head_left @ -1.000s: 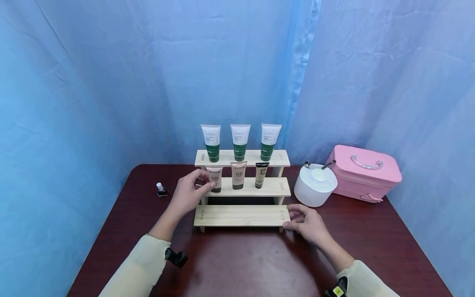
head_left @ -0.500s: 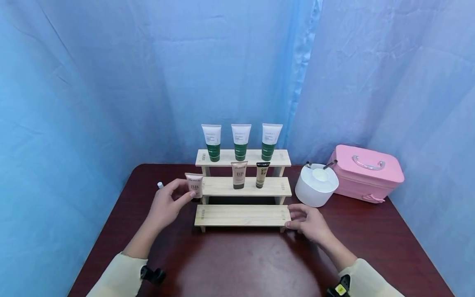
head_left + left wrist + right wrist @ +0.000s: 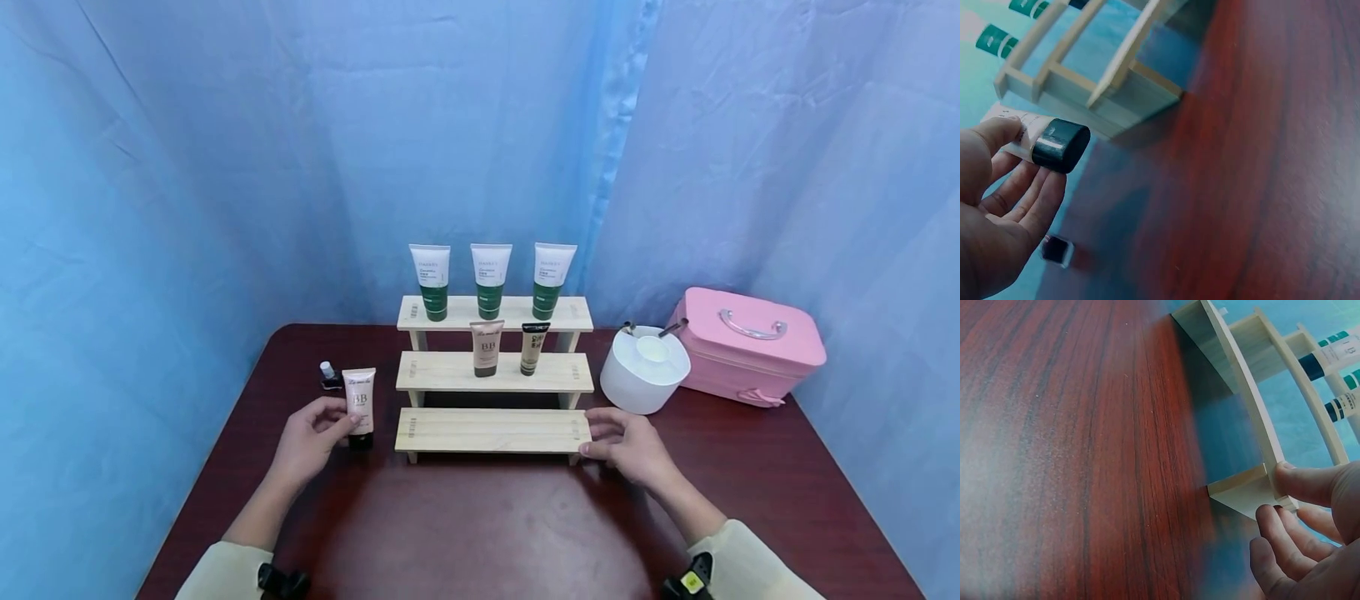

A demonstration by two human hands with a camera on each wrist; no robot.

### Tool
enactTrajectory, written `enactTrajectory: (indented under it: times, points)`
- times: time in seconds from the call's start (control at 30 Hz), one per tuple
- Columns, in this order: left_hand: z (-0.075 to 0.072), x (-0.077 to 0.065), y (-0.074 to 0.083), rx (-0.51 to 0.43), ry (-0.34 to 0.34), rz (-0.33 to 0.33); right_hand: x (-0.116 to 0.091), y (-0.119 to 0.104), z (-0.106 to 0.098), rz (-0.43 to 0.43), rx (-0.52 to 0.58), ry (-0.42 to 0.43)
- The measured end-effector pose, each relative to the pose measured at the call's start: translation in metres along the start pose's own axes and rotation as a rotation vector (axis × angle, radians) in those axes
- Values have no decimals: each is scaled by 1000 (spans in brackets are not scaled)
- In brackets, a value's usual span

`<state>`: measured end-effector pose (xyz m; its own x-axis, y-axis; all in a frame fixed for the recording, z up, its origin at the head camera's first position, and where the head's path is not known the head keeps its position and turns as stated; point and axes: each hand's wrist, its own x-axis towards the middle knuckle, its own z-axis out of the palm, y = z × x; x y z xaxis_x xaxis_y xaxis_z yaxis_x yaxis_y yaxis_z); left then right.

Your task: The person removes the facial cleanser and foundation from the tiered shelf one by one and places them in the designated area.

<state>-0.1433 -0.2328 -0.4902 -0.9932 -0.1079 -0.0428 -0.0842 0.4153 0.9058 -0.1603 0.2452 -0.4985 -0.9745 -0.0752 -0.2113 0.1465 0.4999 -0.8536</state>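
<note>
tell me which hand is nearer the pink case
Right. The right hand touches the bottom shelf, in front and left of the pink case; the left hand holds a tube beyond the shelf's other end.

"Are we getting glare in the head view?"
"Yes, we're seeing a pale sheen spreading over the dark-red wooden tabletop (image 3: 491,508), soft shadows flanking it."
"How are the wrist views looking?"
"We're finding both dimmer, the left blurrier."

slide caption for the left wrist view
Left hand gripping a dark-capped tube, with a wooden tiered stand beyond.
</note>
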Motion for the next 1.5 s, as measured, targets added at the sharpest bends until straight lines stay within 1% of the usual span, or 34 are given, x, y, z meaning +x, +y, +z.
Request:
enactTrajectory:
  times: [0.07,0.13,0.27,0.37,0.47,0.57,0.73,0.87,1.17,1.33,1.5]
  points:
    - [0,1,-6,8,-2,-46,0,-1,-1,-2,0,0]
    - [1,2,-11,20,-9,-77,0,-1,-1,-7,-1,-5]
    - [3,5,-22,49,-39,-114,-1,-2,-1,-9,-1,-9]
    - [3,7,-27,48,-59,-125,-1,-3,0,7,2,-4]
    - [3,7,-28,54,-64,-130,0,-4,0,19,8,-14]
    - [3,9,-29,88,-69,-137,-1,-5,0,32,24,-22]
    - [4,12,-28,142,-76,-180,-3,-5,0,29,22,-30]
    - [6,14,-28,150,-74,-207,-2,-5,0,22,15,-34]
    - [8,17,-28,161,-77,-216,-2,-2,-1,24,7,-24]
    - [9,17,-28,189,-78,-203,-3,-3,-1,16,-5,-22]
    - [7,17,-25,217,-73,-186,-3,-3,-2,-10,-23,-25]
